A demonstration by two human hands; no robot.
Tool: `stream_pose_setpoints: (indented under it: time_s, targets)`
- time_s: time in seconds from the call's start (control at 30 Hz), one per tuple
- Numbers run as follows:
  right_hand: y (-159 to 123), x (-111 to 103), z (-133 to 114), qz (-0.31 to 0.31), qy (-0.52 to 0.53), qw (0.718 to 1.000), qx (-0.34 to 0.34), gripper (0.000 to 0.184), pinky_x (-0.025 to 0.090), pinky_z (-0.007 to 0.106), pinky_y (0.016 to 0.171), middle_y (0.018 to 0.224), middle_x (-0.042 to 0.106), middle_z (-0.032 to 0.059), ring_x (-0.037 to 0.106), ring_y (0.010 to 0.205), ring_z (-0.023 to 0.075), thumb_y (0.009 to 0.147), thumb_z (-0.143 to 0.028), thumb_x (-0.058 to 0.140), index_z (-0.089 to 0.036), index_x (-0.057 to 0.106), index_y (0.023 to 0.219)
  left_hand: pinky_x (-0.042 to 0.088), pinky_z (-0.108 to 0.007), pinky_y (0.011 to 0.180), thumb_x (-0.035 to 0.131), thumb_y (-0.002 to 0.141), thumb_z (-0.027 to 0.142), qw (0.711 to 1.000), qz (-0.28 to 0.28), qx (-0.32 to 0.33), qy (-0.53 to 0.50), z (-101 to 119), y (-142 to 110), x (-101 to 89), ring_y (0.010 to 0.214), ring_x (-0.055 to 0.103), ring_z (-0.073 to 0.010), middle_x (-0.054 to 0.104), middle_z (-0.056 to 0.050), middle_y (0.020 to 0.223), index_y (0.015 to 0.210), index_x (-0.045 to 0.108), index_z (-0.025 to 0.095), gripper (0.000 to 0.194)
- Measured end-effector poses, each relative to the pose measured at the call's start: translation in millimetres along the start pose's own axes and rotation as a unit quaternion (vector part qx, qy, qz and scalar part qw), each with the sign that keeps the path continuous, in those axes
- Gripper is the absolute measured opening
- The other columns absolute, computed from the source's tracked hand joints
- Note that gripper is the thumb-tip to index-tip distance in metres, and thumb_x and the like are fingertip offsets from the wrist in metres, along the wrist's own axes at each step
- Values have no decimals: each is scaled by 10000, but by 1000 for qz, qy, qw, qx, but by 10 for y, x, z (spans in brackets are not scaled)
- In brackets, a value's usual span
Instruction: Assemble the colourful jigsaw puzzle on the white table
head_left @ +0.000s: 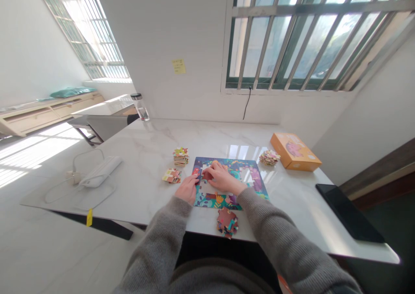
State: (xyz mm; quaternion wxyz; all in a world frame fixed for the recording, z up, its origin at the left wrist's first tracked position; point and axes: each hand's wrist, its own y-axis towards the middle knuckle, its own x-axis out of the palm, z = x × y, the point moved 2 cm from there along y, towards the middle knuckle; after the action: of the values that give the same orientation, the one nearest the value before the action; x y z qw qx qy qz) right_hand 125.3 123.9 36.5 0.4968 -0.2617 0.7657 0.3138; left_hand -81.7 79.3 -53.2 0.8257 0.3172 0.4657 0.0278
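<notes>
A colourful jigsaw puzzle [241, 173] lies partly assembled on the white marble table [145, 155] in front of me. My left hand [188, 189] rests at the puzzle's left edge, fingers curled against a piece there. My right hand [220, 176] lies over the puzzle's left part, fingers bent and pressing a reddish piece [207, 175] onto the board. Loose pieces sit in stacks around it: one pile [180, 156] behind left, a flatter one [171, 176] to the left, another [269, 157] behind right, and a dark clump [227, 222] at the near edge.
An orange puzzle box [295, 151] stands at the right rear. A black tablet [348, 212] lies near the right edge. A white power strip with cable [99, 171] is on the left. A clear jar [140, 107] stands at the far left corner.
</notes>
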Motion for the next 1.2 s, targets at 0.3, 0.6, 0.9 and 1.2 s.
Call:
stream_pose_setpoints:
  time_s: [0.3,0.6,0.9,1.2]
  targets:
    - [-153,-83,-79,7,-13,998,-58,414,398,392,958,1083,532,84,492,1024,232,797,-109,641,-190,611,1201,522,-491,1084,428,873,88,1000,-7,6,-19,-19,-13,2,1225,611,-263,653,-153,1295,1138,676,137,366]
    - [-146,-119,-167,20,-30,994,-100,310,450,337,915,1032,615,73,561,977,210,820,-59,596,-189,640,1098,517,-485,1096,430,876,96,1000,-10,6,-8,-5,-17,-17,1237,607,-251,649,-142,1308,1144,672,148,365]
    - [-265,-138,-332,-4,-34,995,-97,352,463,333,896,1078,612,70,574,967,205,844,-128,633,-238,666,1176,537,-467,1043,424,875,99,1000,-3,-7,0,185,41,-163,1169,623,-250,671,-132,1219,1120,659,160,345]
    - [-300,-82,-283,-9,1,994,-105,257,454,342,964,1093,646,66,574,1040,203,891,-155,646,-247,728,1117,552,-400,889,410,900,99,1000,-19,4,-4,380,-15,-346,945,614,-226,670,-87,985,974,692,172,300]
